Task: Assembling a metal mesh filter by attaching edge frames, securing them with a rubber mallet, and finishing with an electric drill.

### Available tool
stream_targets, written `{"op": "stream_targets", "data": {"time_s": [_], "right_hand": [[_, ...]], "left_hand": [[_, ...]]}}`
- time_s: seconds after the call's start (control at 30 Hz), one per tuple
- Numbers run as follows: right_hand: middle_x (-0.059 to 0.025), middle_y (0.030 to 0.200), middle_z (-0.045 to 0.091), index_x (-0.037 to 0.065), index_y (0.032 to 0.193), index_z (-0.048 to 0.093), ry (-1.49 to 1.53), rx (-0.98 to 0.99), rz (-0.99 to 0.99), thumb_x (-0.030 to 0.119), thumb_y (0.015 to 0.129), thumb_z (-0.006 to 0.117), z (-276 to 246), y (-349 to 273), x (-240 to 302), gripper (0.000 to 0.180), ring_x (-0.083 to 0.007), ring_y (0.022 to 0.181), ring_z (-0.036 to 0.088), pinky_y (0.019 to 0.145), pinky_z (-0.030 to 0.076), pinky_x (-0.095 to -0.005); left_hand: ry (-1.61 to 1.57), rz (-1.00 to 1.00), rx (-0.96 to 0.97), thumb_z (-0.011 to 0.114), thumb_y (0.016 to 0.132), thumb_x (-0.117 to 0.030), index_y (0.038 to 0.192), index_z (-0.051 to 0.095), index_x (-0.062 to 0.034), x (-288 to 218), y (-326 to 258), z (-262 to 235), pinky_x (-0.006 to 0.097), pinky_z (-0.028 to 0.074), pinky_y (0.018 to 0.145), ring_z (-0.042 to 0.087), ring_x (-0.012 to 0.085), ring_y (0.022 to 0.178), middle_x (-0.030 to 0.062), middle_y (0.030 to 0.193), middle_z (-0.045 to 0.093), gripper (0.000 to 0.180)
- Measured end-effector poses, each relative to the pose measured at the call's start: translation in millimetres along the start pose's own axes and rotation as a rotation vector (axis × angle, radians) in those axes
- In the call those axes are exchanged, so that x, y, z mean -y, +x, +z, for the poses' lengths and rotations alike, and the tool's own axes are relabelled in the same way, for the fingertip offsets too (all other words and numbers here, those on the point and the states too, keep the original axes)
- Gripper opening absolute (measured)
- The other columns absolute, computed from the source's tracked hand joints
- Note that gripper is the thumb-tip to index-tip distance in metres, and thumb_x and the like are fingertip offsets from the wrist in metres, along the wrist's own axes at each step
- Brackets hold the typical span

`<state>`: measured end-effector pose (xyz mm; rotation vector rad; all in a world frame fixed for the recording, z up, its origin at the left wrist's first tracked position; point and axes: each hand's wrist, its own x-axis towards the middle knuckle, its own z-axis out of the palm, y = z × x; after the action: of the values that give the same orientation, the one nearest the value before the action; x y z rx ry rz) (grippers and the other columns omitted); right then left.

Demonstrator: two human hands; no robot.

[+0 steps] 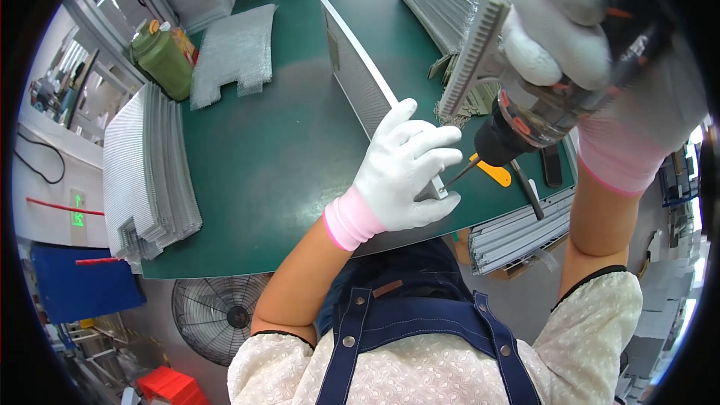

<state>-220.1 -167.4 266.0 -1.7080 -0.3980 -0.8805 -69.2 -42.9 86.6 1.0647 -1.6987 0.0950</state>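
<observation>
The left hand (409,172) pinches the panel (363,84), stood on edge at frame centre, seemingly steadying its near end for the bit (460,173); the right hand (559,37), upper right, grips the drill (534,120).

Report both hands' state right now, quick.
Left white-gloved hand: holding the white-framed grey mesh panel.
Right white-gloved hand: gripping a black-and-orange power drill.

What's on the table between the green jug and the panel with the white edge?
A notched silvery sheet lies next to the green jug; then green tabletop shows up to the white-edged panel, in the head view.
</observation>
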Motion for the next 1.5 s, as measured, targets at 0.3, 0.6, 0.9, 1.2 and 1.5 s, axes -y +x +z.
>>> {"op": "stream_targets", "data": {"time_s": [0.3, 0.6, 0.9, 1.2, 1.5], "right_hand": [[-0.0041, 0.076, 0.043, -0.003, 0.109, 0.042, 0.051, 0.097, 0.139, 0.026, 0.09, 0.043, 15.5, 29.9, -3.4, 0.035, -0.0088, 0.056, 0.04, 0.055, 0.037, -0.0248], [-0.0043, 0.076, 0.043, -0.003, 0.112, 0.041, 0.133, 0.114, 0.255, 0.027, 0.09, 0.043, 50.7, 30.9, -14.0, 0.038, -0.0082, 0.054, 0.04, 0.053, 0.037, -0.0245], [-0.0045, 0.075, 0.042, -0.004, 0.115, 0.039, 0.218, 0.115, 0.318, 0.029, 0.09, 0.043, 64.7, 29.7, -6.6, 0.041, -0.0076, 0.051, 0.039, 0.05, 0.037, -0.0242], [-0.005, 0.067, 0.05, 0.003, 0.098, 0.049, -0.014, -0.642, 0.187, 0.011, 0.088, 0.049, -48.7, -62.8, -88.3, 0.013, -0.013, 0.049, 0.047, 0.047, 0.042, -0.0283], [-0.0061, 0.067, 0.052, 0.001, 0.09, 0.051, 0.056, -0.798, 0.179, -0.007, 0.081, 0.051, -54.7, -107.2, -168.4, 0.012, -0.0132, 0.053, 0.053, 0.049, 0.047, -0.0277]], "left_hand": [[0.119, 0.054, -0.006, 0.071, 0.055, -0.02, 0.063, 0.048, -0.0096, 4.6, 1.9, 14.3, 0.054, 0.037, 0.094, 0.048, 0.0272, 0.073, 0.0067, 0.068, 0.044, 0.027], [0.11, 0.048, -0.017, 0.071, 0.057, -0.02, 0.062, 0.048, -0.0093, 3.0, 1.9, 13.1, 0.051, 0.04, 0.09, 0.049, 0.0266, 0.071, 0.0074, 0.068, 0.045, 0.026], [0.161, -0.01, 0.077, 0.068, 0.06, -0.026, 0.062, 0.053, -0.0054, -2.8, -0.3, -2.0, 0.051, 0.034, 0.101, 0.051, 0.0282, 0.076, 0.0098, 0.068, 0.049, 0.026], [-0.08, -0.011, 0.415, 0.064, 0.054, -0.014, 0.048, 0.039, -0.0094, -53.0, -30.4, 5.3, 0.039, 0.041, 0.073, 0.04, 0.0274, 0.055, 0.007, 0.054, 0.036, 0.026], [0.927, -0.537, 0.206, 0.068, 0.071, -0.029, 0.112, 0.054, -0.0028, 91.4, -82.7, -45.6, 0.044, 0.043, 0.088, 0.053, 0.0328, 0.099, 0.015, 0.104, 0.057, 0.05]]}}
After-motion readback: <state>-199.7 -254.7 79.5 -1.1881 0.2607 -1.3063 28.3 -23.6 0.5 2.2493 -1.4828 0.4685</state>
